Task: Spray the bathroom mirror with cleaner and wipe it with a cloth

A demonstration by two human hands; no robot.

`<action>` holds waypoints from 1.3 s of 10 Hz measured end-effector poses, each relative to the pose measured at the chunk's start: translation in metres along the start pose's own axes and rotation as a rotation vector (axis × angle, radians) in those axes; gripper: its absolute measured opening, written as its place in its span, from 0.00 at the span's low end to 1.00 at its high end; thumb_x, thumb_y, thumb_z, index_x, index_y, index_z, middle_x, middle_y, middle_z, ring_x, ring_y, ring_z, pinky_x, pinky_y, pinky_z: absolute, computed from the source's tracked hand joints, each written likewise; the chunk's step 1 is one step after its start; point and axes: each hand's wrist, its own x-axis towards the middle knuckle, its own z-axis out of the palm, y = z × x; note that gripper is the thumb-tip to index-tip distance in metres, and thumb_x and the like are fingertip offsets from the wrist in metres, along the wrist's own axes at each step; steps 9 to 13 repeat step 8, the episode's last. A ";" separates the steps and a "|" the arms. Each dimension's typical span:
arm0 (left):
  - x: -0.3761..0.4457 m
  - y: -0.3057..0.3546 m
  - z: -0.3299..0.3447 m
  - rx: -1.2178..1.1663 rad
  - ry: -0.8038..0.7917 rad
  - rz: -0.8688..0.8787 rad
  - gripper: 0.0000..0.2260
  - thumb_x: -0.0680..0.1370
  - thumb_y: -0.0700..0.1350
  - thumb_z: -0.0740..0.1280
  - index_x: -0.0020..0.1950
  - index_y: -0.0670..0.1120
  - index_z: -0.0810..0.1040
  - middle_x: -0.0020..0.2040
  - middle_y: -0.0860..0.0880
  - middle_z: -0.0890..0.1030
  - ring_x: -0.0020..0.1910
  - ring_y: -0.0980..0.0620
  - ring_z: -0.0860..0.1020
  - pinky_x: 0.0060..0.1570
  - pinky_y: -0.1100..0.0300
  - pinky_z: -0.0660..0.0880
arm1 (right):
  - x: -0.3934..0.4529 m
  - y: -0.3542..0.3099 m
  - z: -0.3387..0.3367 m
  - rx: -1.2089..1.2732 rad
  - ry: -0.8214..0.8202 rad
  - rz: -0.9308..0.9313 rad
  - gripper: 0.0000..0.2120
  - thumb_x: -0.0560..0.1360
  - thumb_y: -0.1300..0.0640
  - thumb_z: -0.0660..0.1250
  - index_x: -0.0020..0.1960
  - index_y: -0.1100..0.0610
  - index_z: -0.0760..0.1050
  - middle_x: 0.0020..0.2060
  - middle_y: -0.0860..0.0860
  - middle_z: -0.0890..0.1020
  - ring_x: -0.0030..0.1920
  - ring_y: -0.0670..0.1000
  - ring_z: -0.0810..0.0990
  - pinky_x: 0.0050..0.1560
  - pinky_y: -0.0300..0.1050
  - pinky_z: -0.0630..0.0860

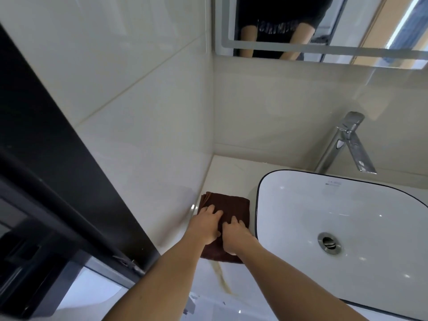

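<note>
A folded brown cloth [231,205] lies on the pale counter [231,167] between the left wall and the basin. My left hand [207,222] rests flat on the cloth with fingers spread. Beside it, my right hand [235,235] presses on the cloth's near part, fingers curled against the fabric. The mirror [347,26] hangs on the back wall at the top right and reflects a person's dark shirt and arms. No spray bottle is in view.
A white basin [347,216] with a dark rim and a metal drain [329,243] fills the right side. A chrome tap [347,144] stands behind it. A dark door frame [58,158] runs along the left. A brownish streak [223,278] marks the counter's front.
</note>
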 end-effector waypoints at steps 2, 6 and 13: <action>-0.001 -0.002 0.007 -0.010 -0.015 -0.012 0.33 0.79 0.50 0.67 0.80 0.52 0.56 0.81 0.46 0.53 0.79 0.46 0.54 0.72 0.49 0.66 | -0.009 -0.001 0.007 0.014 0.003 -0.017 0.24 0.82 0.58 0.59 0.78 0.61 0.63 0.78 0.64 0.60 0.79 0.65 0.58 0.77 0.58 0.64; 0.001 -0.002 -0.002 0.014 -0.028 0.006 0.26 0.80 0.47 0.65 0.77 0.49 0.63 0.75 0.45 0.64 0.73 0.44 0.66 0.66 0.49 0.71 | -0.024 -0.001 -0.011 0.063 -0.014 -0.041 0.19 0.83 0.60 0.56 0.73 0.63 0.68 0.70 0.64 0.71 0.70 0.62 0.70 0.72 0.54 0.68; 0.008 0.002 -0.024 -0.243 -0.003 -0.051 0.18 0.83 0.47 0.56 0.73 0.46 0.68 0.66 0.43 0.74 0.64 0.44 0.74 0.62 0.48 0.73 | -0.038 -0.003 -0.041 0.265 0.014 -0.064 0.18 0.83 0.63 0.55 0.72 0.64 0.68 0.68 0.61 0.75 0.68 0.60 0.75 0.69 0.52 0.72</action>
